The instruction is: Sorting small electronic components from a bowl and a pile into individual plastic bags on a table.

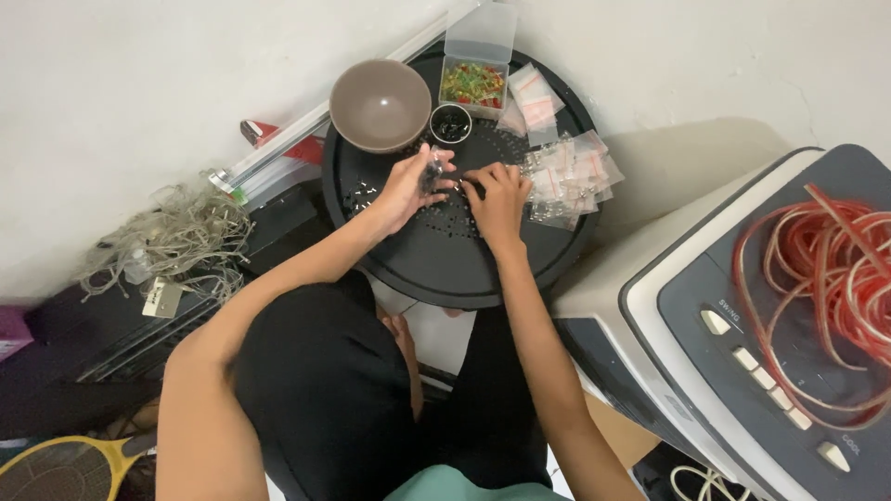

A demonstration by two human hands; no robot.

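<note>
Packets (568, 172) of clear plastic with pink strips (flat, glossy) lie heaped at the round black tray's (436, 264) right edge. Left hand (408, 190) pinches what looks like a small clear bag (433, 169) mid-tray; right hand (497, 197) rests fingers-down beside it, grip unclear.

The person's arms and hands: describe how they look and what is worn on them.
Both arms are bare from shoulder to fingers: no sleeves reach the arms in this view. The left hand and right hand wear no gloves, and no watch, bracelet or ring shows at either wrist or on the fingers. The arms are slender and unmarked. Further down, the person wears dark clothing and a light green garment at the bottom edge.
</note>
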